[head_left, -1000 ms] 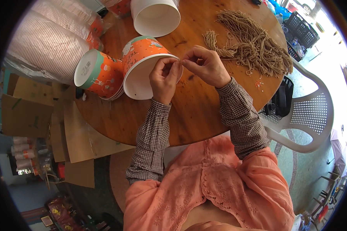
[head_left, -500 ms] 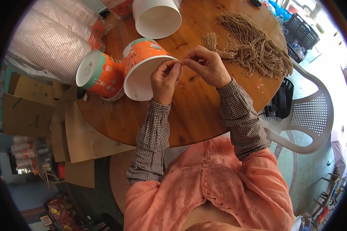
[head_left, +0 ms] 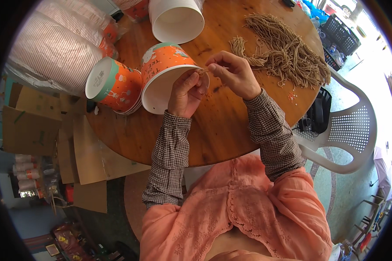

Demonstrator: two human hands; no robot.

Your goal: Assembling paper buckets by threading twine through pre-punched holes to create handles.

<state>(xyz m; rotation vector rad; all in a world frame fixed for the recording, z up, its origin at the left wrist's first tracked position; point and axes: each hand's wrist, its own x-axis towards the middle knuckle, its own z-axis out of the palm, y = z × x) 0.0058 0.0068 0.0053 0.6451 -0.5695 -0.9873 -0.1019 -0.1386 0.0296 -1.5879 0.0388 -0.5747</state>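
Note:
An orange paper bucket (head_left: 169,58) with a white rim and green base band lies on its side on the table, its mouth facing me. At the right of its rim, my left hand (head_left: 185,95) is closed, thumb and finger pinching a piece of thin tan cord (head_left: 201,72). Close beside it, my right hand (head_left: 237,76) pinches with thumb and forefinger near the cord; whether the cord runs between those fingertips is too small to make out. A heap of tan cords (head_left: 287,52) lies beyond my right hand.
Nested orange buckets (head_left: 117,87) lie left of the bucket, and white ones (head_left: 177,26) behind it. Plastic-wrapped bucket stacks (head_left: 52,48) fill the far left. A round wooden table (head_left: 222,130) holds everything. Cardboard boxes (head_left: 32,126) stand left, a plastic chair (head_left: 353,126) right.
The bucket has shifted slightly right and turned a little. My left hand has rolled and dropped slightly, its fingers moving a bit apart from my right hand's, and the cord at the rim shows more.

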